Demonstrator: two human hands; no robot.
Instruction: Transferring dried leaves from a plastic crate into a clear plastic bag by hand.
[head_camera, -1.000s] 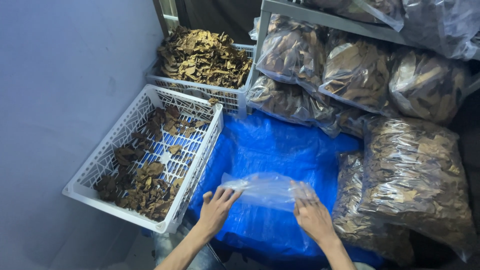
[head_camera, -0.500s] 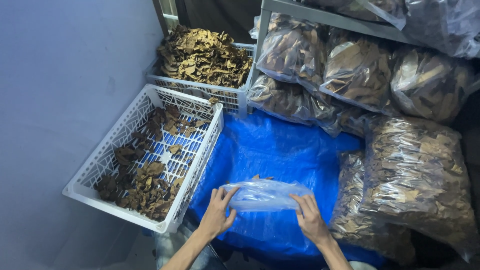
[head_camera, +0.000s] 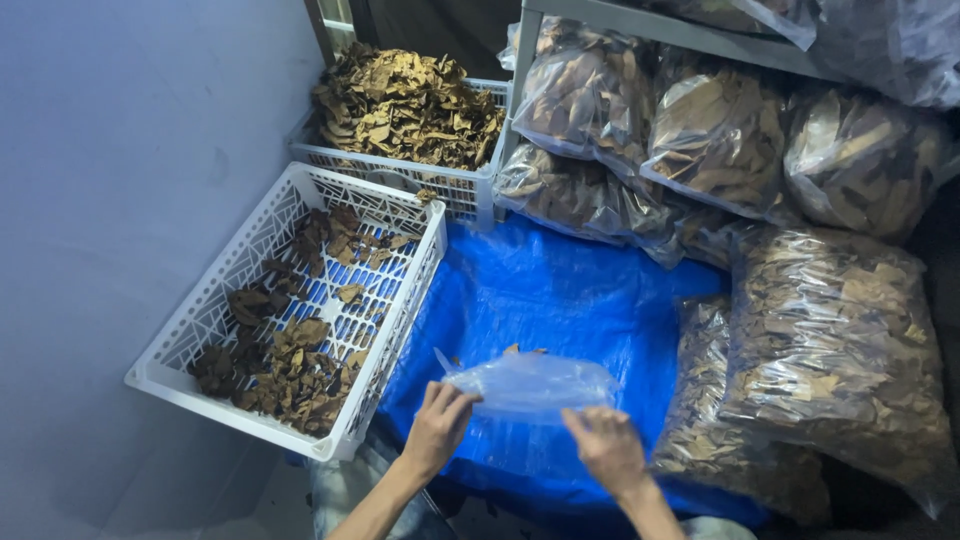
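Both hands, left (head_camera: 437, 427) and right (head_camera: 603, 447), pinching limp, light, slippery clear bag (head_camera: 530, 384) by its lower edge; best gripped at corners.

A blue tarp (head_camera: 560, 300) covers the floor; a white crate (head_camera: 215, 320) of dried leaves and clear leaf-filled bags (head_camera: 830, 350) rest directly on it.

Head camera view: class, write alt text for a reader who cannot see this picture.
A person's left hand and right hand hold a small clear plastic bag over a blue plastic tarp. Left of it stands a white lattice crate partly filled with dried brown leaves; large clear sacks of leaves are stacked at right.
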